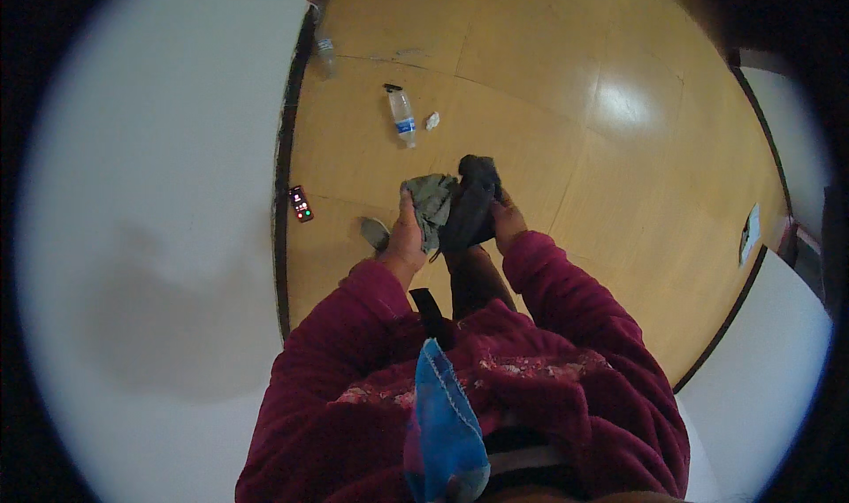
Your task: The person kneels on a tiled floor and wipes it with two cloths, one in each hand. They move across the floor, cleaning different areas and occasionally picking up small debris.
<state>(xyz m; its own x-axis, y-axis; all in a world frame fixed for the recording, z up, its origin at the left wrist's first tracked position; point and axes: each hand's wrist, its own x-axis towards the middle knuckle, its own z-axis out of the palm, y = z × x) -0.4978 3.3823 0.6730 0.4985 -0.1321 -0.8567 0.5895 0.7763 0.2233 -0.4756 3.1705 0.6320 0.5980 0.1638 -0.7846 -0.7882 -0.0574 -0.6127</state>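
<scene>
My left hand (406, 234) holds a crumpled grey-green cloth (432, 201), its thumb lying along the cloth's left side. Close beside it, my right hand (507, 219) grips a dark, bunched cloth item (472, 204) from its right side. The two cloths meet or overlap between my hands, above the floor; their exact kind cannot be told. The fingers of both hands are largely hidden behind the fabric. Maroon sleeves cover both wrists. Below the dark cloth, part of my leg shows.
On the wood-look floor (517, 125) lie a plastic bottle (402, 115) with a blue label, a crumpled white scrap (432, 120) and a lit phone (300, 203) by the left wall. Another clear bottle (326, 55) is farther up. A grey slipper-like object (375, 233) lies beside my left hand.
</scene>
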